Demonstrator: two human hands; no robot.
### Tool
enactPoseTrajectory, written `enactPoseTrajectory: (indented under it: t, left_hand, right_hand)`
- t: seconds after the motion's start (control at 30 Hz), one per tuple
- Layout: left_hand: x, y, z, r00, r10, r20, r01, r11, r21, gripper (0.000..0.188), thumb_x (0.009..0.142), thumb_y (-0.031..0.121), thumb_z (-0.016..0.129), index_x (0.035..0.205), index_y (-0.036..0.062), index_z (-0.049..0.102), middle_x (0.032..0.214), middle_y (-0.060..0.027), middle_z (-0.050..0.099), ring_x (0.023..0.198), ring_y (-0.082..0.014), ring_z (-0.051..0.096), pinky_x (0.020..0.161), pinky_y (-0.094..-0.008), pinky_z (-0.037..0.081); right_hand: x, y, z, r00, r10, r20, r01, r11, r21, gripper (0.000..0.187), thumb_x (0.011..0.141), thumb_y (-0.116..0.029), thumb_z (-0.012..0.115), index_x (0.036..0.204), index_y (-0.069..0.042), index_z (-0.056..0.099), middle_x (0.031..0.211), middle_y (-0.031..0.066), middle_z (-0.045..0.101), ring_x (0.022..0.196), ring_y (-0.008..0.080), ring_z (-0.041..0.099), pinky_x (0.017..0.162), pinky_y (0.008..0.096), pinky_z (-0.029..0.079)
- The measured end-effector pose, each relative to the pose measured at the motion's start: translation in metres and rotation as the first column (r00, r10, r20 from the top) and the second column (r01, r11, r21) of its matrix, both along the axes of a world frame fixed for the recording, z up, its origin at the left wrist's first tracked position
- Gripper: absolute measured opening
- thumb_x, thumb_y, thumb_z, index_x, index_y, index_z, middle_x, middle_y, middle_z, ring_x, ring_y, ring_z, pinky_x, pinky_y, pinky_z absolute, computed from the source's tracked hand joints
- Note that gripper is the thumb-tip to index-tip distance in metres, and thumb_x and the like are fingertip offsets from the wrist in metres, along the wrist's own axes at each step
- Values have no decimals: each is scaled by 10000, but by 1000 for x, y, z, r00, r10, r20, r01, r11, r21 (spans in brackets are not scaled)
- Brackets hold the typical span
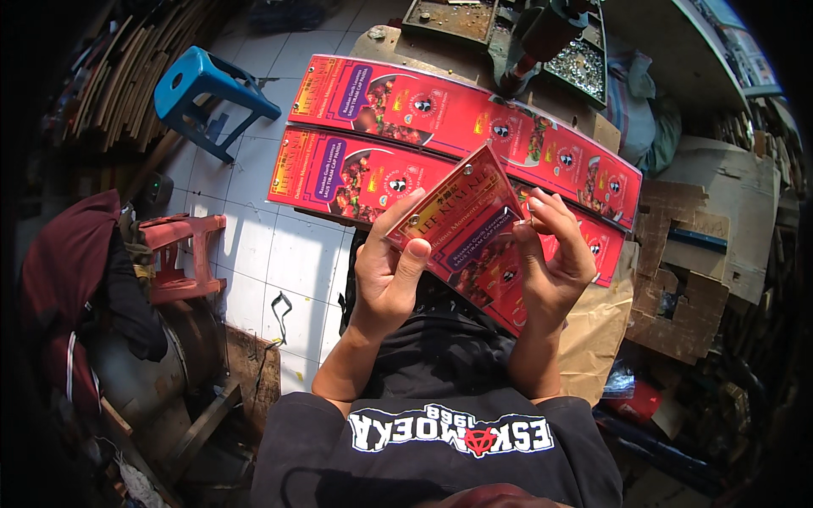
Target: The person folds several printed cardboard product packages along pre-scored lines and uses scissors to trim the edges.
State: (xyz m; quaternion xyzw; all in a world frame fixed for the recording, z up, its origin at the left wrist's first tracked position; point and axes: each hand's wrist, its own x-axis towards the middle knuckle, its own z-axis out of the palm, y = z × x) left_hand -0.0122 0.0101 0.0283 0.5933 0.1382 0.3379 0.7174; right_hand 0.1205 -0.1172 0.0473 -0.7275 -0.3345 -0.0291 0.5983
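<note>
A long, glossy red printed panel [470, 230] slants over my lap, its gold-edged end raised toward the work table. My left hand [391, 269] grips one side of that end, thumb on the printed face, close to a small metal eyelet [414, 221] in the corner. At the opposite corner, my right hand [555, 258] has its thumb and forefinger pinched together at the panel's edge. Whatever is between those fingertips is too small to make out. Two similar panels lie beyond my hands, a far one [461, 123] and a nearer one [306, 173] partly covered by the held panel.
Behind the panels rises a dark press-like tool [550, 38], beside a metal tray [577, 72] of small shiny pieces. A blue stool [203, 89] and a red stool [182, 254] stand at left. Cut cardboard [682, 262] and brown paper [597, 334] are at right.
</note>
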Motion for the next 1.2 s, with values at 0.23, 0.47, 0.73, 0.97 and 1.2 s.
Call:
enactPoseTrajectory:
  t: [0.23, 0.47, 0.73, 0.97, 1.2]
  left_hand:
    - [5, 2, 1, 1000, 21, 18, -20, 1000, -10, 443, 950, 121, 532, 1342, -22, 382, 1157, -150, 590, 934, -141, 601, 849, -273, 476]
    - [11, 0, -19, 929, 369, -16, -360, 915, 181, 255, 850, -40, 625, 1061, 14, 493, 1102, -139, 568, 895, -141, 613, 745, -242, 519]
    - [8, 6, -14, 895, 421, -147, -338, 855, 393, 182, 849, -24, 623, 996, 9, 521, 1120, -140, 577, 832, -108, 610, 685, -221, 527]
    - [9, 11, -5, 853, 484, -194, -376, 829, 414, 116, 845, 1, 635, 928, -4, 554, 1043, -130, 620, 760, -118, 619, 640, -227, 537]
    - [5, 17, -5, 848, 456, -270, -346, 862, 370, 81, 849, -1, 621, 894, -10, 553, 992, -109, 631, 689, -91, 597, 574, -212, 503]
  right_hand:
    - [23, -25, -13, 699, 382, -605, -361, 918, 163, 298, 768, 88, 685, 1059, 40, 645, 1041, 101, 673, 890, 106, 627, 825, 241, 495]
    - [16, -21, -4, 756, 343, -558, -347, 932, 102, 285, 770, 95, 681, 1049, 43, 653, 1003, 103, 682, 870, 105, 633, 769, 217, 506]
    - [3, -18, 8, 863, 250, -440, -295, 955, -35, 288, 740, 117, 679, 1009, 13, 684, 909, 103, 701, 816, 109, 654, 725, 225, 506]
    - [-2, -16, 11, 891, 306, -336, -364, 923, -124, 301, 733, 123, 687, 1019, 28, 678, 909, 103, 696, 795, 106, 640, 714, 217, 493]
    - [-5, -14, 9, 909, 304, -285, -348, 930, -118, 307, 716, 88, 697, 1006, -12, 688, 826, 115, 684, 719, 158, 654, 655, 248, 488]
